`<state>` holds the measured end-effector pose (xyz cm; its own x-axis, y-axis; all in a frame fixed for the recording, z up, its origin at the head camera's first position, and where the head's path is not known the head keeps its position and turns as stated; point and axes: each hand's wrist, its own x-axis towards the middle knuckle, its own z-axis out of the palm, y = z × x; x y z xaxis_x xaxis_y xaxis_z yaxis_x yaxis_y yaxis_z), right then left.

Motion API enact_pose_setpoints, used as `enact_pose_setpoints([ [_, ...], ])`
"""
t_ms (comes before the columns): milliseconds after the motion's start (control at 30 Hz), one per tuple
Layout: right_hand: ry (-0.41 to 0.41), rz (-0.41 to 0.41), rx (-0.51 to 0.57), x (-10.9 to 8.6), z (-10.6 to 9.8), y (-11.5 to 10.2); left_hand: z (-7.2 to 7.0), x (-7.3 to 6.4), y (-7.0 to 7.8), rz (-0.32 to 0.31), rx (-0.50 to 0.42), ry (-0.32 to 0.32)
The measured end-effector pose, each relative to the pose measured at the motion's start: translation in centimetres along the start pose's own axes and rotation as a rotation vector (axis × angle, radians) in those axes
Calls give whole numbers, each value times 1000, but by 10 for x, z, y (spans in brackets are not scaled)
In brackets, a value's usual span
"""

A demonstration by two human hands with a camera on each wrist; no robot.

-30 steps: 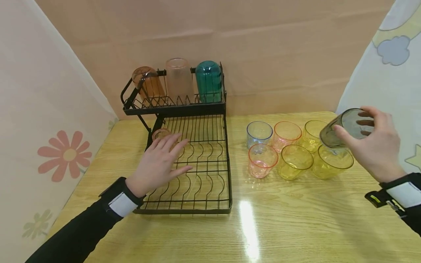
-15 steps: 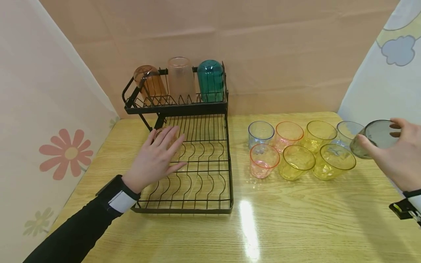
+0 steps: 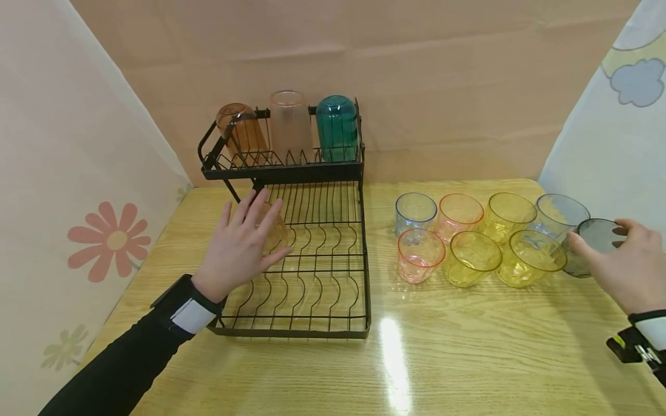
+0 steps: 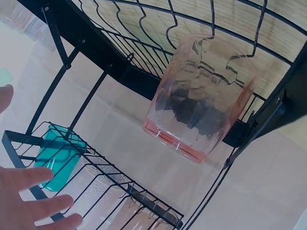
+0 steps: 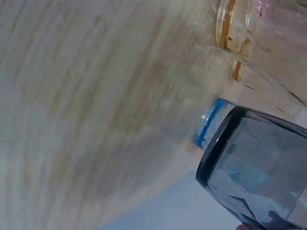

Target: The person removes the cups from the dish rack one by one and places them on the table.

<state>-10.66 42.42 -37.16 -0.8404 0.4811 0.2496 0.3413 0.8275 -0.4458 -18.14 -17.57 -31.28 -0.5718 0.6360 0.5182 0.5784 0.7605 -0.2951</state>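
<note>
My left hand (image 3: 234, 248) hovers over the left side of the black dish rack, fingers spread and straight. Partly behind those fingers, a pinkish glass (image 3: 277, 232) stands on the lower tier. In the left wrist view this pink glass (image 4: 201, 100) is apart from the fingers (image 4: 38, 201). My right hand (image 3: 626, 266) grips a smoky grey glass (image 3: 598, 236) by its sides at the right end of a group of glasses. In the right wrist view the grey glass (image 5: 259, 167) is close to the wooden tabletop, beside a blue-based glass (image 5: 211, 122).
The rack's upper tier (image 3: 283, 173) bears a brown glass (image 3: 244, 136), a frosted pink glass (image 3: 291, 127) and a teal glass (image 3: 337, 130). Right of the rack (image 3: 291, 333) stand clear, pink-rimmed (image 3: 420, 254) and yellow glasses (image 3: 473, 260) in two rows. Cloth walls surround the table.
My right hand has carried the grey glass rightward and down beside the yellow glasses. My left hand has shifted slightly left, its fingers spreading and uncovering more of the pink glass.
</note>
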Motion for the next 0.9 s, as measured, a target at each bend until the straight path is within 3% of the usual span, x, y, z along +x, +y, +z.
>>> enact_pose_setpoints([
  [100, -35, 11, 3, -8, -1, -8, 0, 0, 0, -47, 3, 9],
  [333, -105, 2, 5, -8, 7, -2, 2, 3, -3, -136, 29, 36],
  [600, -161, -7, -17, -8, 7, -6, 2, 10, -2, -207, 42, -70],
  [900, -188, -38, -82, -8, 4, -12, 7, 12, -3, -217, 41, -97],
])
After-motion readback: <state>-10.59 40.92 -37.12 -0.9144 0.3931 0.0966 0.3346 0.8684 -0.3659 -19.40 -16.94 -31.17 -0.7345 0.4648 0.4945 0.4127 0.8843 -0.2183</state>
